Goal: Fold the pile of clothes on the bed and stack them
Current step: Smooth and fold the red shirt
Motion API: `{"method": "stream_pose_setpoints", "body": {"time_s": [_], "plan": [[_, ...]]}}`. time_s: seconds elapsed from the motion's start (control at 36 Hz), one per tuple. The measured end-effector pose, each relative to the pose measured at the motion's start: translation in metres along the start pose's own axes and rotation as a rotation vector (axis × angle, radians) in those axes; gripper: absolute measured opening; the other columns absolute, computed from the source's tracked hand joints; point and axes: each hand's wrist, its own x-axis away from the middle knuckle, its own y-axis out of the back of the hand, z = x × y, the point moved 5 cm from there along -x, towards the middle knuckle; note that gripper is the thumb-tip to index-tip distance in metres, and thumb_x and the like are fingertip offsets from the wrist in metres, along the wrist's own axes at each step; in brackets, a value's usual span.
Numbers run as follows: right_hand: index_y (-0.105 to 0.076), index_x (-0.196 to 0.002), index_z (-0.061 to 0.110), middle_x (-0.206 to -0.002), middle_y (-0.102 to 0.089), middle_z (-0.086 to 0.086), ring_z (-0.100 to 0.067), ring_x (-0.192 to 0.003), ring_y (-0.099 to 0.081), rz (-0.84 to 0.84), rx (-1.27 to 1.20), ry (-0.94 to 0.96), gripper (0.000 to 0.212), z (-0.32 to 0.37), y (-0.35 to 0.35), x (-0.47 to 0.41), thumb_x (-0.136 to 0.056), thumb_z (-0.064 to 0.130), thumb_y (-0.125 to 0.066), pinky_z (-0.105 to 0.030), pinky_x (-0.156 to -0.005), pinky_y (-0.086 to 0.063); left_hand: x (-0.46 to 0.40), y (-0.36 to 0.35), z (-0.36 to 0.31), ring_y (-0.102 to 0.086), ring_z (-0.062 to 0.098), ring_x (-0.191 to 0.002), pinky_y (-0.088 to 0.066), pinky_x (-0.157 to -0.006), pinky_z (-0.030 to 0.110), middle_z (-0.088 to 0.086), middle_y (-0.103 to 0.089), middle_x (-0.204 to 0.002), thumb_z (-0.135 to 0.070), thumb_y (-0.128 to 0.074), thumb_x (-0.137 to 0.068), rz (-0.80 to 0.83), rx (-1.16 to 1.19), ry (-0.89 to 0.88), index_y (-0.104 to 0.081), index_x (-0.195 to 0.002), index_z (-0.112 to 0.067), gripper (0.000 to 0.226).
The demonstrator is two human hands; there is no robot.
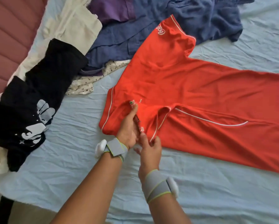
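A red shirt [192,94] with white piping lies spread on the light blue bedsheet [70,167], its body running off the right edge of the view and its neckline toward the near middle. One sleeve reaches up and back, carrying a white script logo, and overlaps the blue garment [192,18] behind it. The left hand [129,128] grips a bunched fold of the shirt near the collar, thumb extended along the fabric beside a small printed label. The right hand [150,149] pinches the white-edged neckline just beside the left hand; the two hands touch. Each wrist wears a grey strap with a white device. Behind and left of the shirt sits the unfolded heap: the crumpled blue garment, a purple piece [111,8] at the far edge, a cream garment [74,26] to its left, and a white patterned item [93,80] partly tucked under the blue one. A black garment [38,94] with pale printed figures stretches along the left side of the bed, lying over cream fabric. The sheet is creased throughout. A padded pink quilted surface [9,29] borders the bed at upper left.
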Motion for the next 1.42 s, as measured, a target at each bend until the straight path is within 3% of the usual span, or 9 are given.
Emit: {"method": "stream_pose_setpoints", "body": {"time_s": [0.06, 0.22, 0.33, 0.44, 0.69, 0.81, 0.92, 1.19, 1.42], "plan": [[-0.053, -0.089, 0.02, -0.089, -0.061, -0.005, -0.014, -0.074, -0.059, -0.027, 0.09, -0.001, 0.015, -0.021, 0.012, 0.007, -0.088, 0.021, -0.067, -0.029, -0.055, -0.051, -0.005, 0.003, -0.001, -0.066, 0.028, -0.098, -0.052, -0.095, 0.045, 0.02, -0.065, -0.119, -0.024, -0.07, -0.085, -0.034, 0.008, -0.103, -0.059, -0.124, -0.004, 0.045], [-0.042, -0.106, 0.023, -0.111, -0.055, -0.019, -0.016, -0.084, -0.053, -0.221, 0.106, 0.286, 0.032, 0.03, 0.035, -0.035, -0.087, 0.03, -0.067, -0.029, -0.081, -0.046, -0.003, 0.003, -0.013, -0.063, 0.014, -0.08, -0.054, -0.075, 0.028, 0.001, -0.066, -0.092, 0.018, -0.054, -0.082, -0.101, -0.316, -0.238, -0.051, -0.127, -0.018, 0.058], [-0.038, -0.124, 0.023, -0.096, -0.056, -0.011, -0.022, -0.082, -0.055, -0.1, 0.355, 0.348, 0.053, 0.068, 0.027, -0.077, -0.083, 0.019, -0.072, -0.031, -0.079, -0.044, -0.006, 0.01, -0.019, -0.061, 0.016, -0.083, -0.052, -0.082, 0.033, 0.001, -0.066, -0.093, 0.016, -0.054, -0.084, -0.097, -0.41, -0.267, -0.056, -0.115, -0.022, 0.049], [-0.061, -0.088, 0.026, -0.076, -0.055, -0.001, -0.017, -0.068, -0.05, 0.186, 0.555, 0.167, 0.031, 0.073, 0.012, -0.101, -0.078, -0.003, -0.067, -0.031, -0.065, -0.044, -0.004, 0.007, -0.033, -0.066, 0.001, -0.078, -0.055, -0.082, 0.022, -0.004, -0.068, -0.095, 0.016, -0.054, -0.087, -0.088, -0.385, -0.414, -0.056, -0.121, -0.018, 0.048], [-0.059, -0.125, 0.014, -0.113, -0.041, -0.01, -0.03, -0.104, -0.05, 0.089, 0.838, 0.579, 0.049, 0.071, 0.034, -0.082, -0.077, 0.003, -0.067, -0.03, -0.105, -0.035, 0.017, 0.003, -0.039, -0.052, 0.032, -0.105, -0.038, -0.096, 0.036, 0.016, -0.052, -0.115, -0.017, -0.076, -0.069, -0.649, -1.188, -0.923, -0.053, -0.117, -0.007, 0.054], [-0.056, -0.126, 0.008, -0.125, -0.051, -0.017, -0.034, -0.116, -0.047, 0.064, 0.952, 0.743, 0.05, 0.069, 0.048, -0.074, -0.076, 0.014, -0.057, -0.03, -0.103, -0.028, 0.018, -0.039, -0.004, -0.042, 0.031, -0.127, -0.031, -0.109, 0.041, 0.017, -0.047, -0.137, -0.025, -0.059, -0.077, -0.389, -1.492, -1.204, -0.052, -0.13, -0.01, 0.055], [-0.054, -0.13, 0.005, -0.137, -0.049, -0.016, -0.032, -0.129, -0.043, 0.118, 1.098, 0.767, 0.048, 0.068, 0.07, -0.086, -0.083, 0.017, -0.052, -0.038, -0.109, -0.029, -0.004, -0.063, 0.043, -0.05, 0.024, -0.129, -0.026, -0.115, 0.047, 0.005, -0.058, -0.135, -0.036, -0.038, -0.086, -0.213, -1.776, -1.169, -0.058, -0.13, -0.014, 0.054], [-0.047, -0.137, 0.019, -0.136, -0.039, -0.02, -0.04, -0.122, -0.036, -0.434, 1.384, 0.649, 0.052, 0.153, 0.163, -0.143, -0.087, 0.003, -0.046, -0.048, -0.098, -0.031, -0.037, -0.134, 0.037, -0.056, 0.022, -0.097, -0.033, -0.084, 0.039, -0.004, -0.062, -0.111, -0.018, -0.06, -0.074, -0.459, -1.803, -1.177, -0.058, -0.124, -0.03, 0.052], [-0.057, -0.116, 0.018, -0.131, -0.046, -0.016, -0.036, -0.124, -0.039, -0.472, 1.415, 0.773, 0.031, 0.201, 0.172, -0.175, -0.086, 0.01, -0.053, -0.048, -0.1, -0.031, -0.056, -0.149, 0.015, -0.059, 0.024, -0.09, -0.027, -0.084, 0.038, -0.002, -0.062, -0.094, -0.018, -0.073, -0.07, -0.673, -1.849, -1.112, -0.065, -0.093, -0.026, 0.026]]}}
